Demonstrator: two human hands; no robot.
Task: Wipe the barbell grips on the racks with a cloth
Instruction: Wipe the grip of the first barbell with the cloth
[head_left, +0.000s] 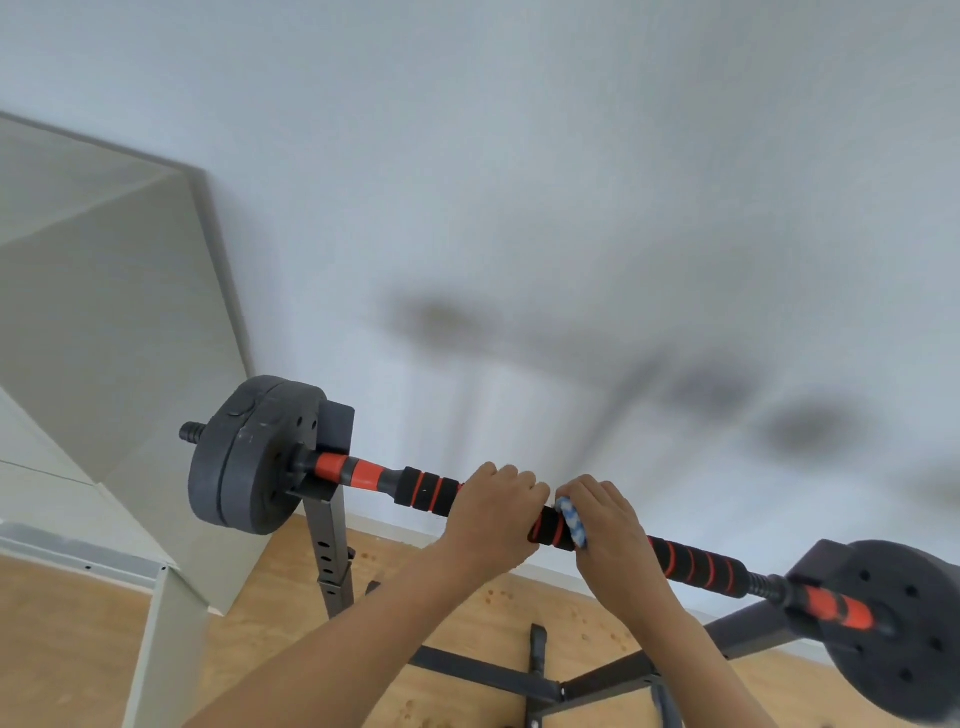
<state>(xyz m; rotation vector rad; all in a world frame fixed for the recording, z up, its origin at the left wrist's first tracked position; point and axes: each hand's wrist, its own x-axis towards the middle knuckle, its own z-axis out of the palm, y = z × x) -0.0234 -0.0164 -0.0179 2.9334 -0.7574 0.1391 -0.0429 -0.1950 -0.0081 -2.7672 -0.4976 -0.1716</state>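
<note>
A dark metal rack (332, 540) stands on the wooden floor (72, 639) close to a pale wall (519, 182), and its base bars (597, 680) cross right under the person's forearms. A grey cabinet (104, 338) fills the left side. The barbell (431, 491) lies across the rack's cradles, with dark weight plates at the left end (244, 457) and the right end (904, 629), each hanging outside its upright. No writing can be read on the plates or the bar.

The left hand (493, 512) is curled over the black-and-orange foam grip (550, 527) near the bar's middle, holding it. Just beside it, the right hand (602, 519) wraps a blue-and-white cloth (571, 519) around the same grip, fingers closed over the top, the cloth showing at the thumb side between the two hands.
</note>
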